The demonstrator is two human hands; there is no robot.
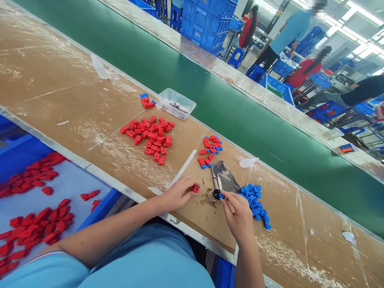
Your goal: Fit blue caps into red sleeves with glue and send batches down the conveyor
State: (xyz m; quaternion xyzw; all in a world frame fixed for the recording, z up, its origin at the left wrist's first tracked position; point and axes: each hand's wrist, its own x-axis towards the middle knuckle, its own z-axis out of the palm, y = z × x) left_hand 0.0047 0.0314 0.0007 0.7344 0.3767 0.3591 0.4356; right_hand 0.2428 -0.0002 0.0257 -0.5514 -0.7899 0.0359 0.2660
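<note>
Between the thumb and fingers of my left hand is a small red plastic part. My right hand pinches a small blue plastic piece beside a small round container with a black centre. Behind that container lies a camouflage-patterned cloth item. A heap of blue pieces sits just right of my right hand. Farther back is a cluster of red parts with blue pieces on them. A larger pile of red parts lies beyond my left hand.
A clear plastic tray stands by the green conveyor belt. At lower left, a blue bin holds many red parts. A small red-and-blue group lies near the tray. Other people and stacked blue crates are across the belt.
</note>
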